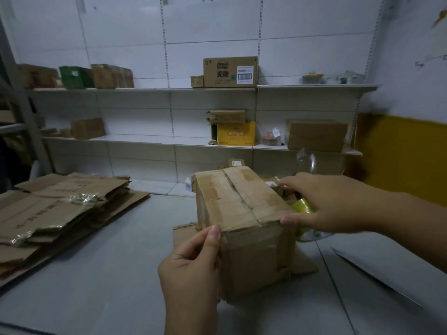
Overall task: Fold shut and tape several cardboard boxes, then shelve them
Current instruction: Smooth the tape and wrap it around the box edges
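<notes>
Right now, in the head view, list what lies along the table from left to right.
Stack of flattened cardboard → left hand → cardboard box, its near top edge pinched by that hand → right hand, gripping the tape roll at the box's right side.

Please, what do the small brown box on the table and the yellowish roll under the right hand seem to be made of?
The small brown box looks like corrugated cardboard, matte and worn: frayed edges and dull, scuffed faces. The yellowish roll that the right hand holds seems to be clear plastic packing tape: it is glossy, with bright reflections. Its core is hidden.
</notes>
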